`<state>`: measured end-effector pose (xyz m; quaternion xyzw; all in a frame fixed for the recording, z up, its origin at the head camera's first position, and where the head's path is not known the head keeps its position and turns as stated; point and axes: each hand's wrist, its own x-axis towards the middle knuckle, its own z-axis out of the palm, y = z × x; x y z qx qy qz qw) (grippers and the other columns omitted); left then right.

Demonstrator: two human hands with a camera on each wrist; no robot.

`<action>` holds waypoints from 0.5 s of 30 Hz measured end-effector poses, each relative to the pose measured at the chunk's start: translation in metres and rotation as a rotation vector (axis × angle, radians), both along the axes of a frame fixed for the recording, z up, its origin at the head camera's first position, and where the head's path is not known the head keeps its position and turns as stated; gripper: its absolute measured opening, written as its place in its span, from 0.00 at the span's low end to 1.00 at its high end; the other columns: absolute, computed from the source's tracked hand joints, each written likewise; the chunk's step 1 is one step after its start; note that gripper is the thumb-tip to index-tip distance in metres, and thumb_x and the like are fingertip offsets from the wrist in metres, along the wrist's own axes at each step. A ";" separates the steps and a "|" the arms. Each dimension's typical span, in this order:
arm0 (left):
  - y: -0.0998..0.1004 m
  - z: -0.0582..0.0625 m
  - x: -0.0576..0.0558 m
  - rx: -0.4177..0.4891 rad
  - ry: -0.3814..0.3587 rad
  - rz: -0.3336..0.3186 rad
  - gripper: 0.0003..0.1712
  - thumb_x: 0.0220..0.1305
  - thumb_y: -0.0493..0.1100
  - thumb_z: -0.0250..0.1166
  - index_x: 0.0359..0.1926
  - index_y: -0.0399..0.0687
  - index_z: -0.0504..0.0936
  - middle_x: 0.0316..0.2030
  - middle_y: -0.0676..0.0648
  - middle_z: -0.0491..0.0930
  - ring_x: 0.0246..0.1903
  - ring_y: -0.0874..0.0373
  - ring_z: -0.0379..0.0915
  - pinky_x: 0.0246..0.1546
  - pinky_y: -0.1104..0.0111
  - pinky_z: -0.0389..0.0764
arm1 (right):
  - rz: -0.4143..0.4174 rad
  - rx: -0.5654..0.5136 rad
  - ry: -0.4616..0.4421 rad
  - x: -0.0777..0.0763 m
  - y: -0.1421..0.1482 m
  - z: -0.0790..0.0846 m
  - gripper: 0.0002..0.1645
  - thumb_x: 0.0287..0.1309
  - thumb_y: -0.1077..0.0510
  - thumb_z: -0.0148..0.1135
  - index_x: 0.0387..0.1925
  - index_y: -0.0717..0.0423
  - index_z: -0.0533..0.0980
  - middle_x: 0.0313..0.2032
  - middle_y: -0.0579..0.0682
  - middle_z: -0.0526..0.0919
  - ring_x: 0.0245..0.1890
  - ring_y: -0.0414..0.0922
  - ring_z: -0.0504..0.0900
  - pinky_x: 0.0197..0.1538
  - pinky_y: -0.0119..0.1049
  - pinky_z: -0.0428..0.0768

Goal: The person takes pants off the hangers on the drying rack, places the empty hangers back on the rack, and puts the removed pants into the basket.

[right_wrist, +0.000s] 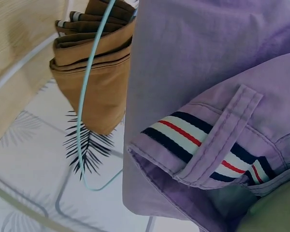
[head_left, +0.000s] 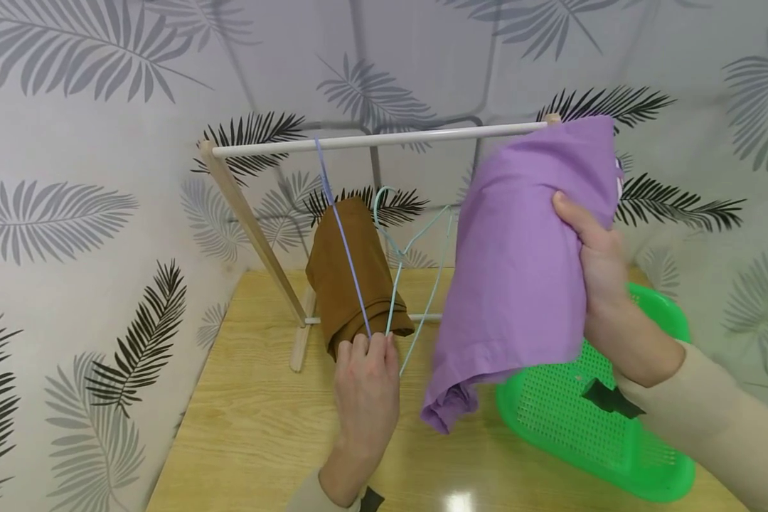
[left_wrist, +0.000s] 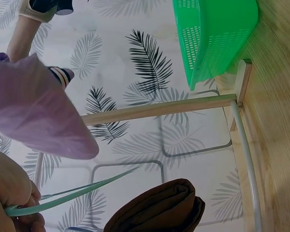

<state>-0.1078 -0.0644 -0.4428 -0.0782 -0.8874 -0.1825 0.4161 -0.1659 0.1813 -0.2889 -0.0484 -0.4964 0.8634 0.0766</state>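
Observation:
My left hand (head_left: 368,387) grips the lower end of a light teal wire hanger (head_left: 395,299), whose hook points up and away. My right hand (head_left: 604,270) holds a pair of purple trousers (head_left: 525,263) by its side, the thumb on the outer face and the other fingers hidden behind the cloth. In the right wrist view the trousers show a belt loop and a striped waistband (right_wrist: 179,135). Just beyond my left hand, a folded brown garment (head_left: 348,263) hangs on a blue hanger (head_left: 342,227) from the rack's rod.
A wooden rack with a white top rod (head_left: 384,141) stands at the back of the wooden table (head_left: 249,427). The green perforated basket (head_left: 678,320) sits at the right, partly behind my right arm. Leaf-patterned wall covering (head_left: 70,213) closes off the back and sides.

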 end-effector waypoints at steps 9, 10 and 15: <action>-0.001 0.001 0.001 0.010 -0.022 0.006 0.20 0.65 0.36 0.72 0.23 0.44 0.70 0.18 0.49 0.65 0.23 0.57 0.56 0.26 0.70 0.61 | -0.047 0.072 -0.070 0.014 0.024 -0.002 0.23 0.64 0.49 0.73 0.52 0.46 0.71 0.35 0.39 0.87 0.32 0.36 0.87 0.39 0.30 0.85; -0.001 0.001 0.001 0.010 -0.022 0.008 0.19 0.65 0.36 0.73 0.23 0.44 0.71 0.18 0.49 0.66 0.23 0.56 0.57 0.26 0.70 0.61 | -0.053 0.079 -0.071 0.015 0.026 -0.003 0.22 0.64 0.49 0.73 0.52 0.47 0.71 0.35 0.39 0.88 0.31 0.36 0.87 0.38 0.30 0.85; -0.001 0.001 0.001 0.009 -0.022 0.008 0.18 0.64 0.36 0.73 0.23 0.44 0.73 0.19 0.48 0.67 0.22 0.55 0.58 0.25 0.70 0.61 | -0.060 0.062 -0.052 0.017 0.037 -0.004 0.18 0.65 0.53 0.71 0.50 0.47 0.73 0.33 0.40 0.89 0.29 0.37 0.87 0.36 0.30 0.85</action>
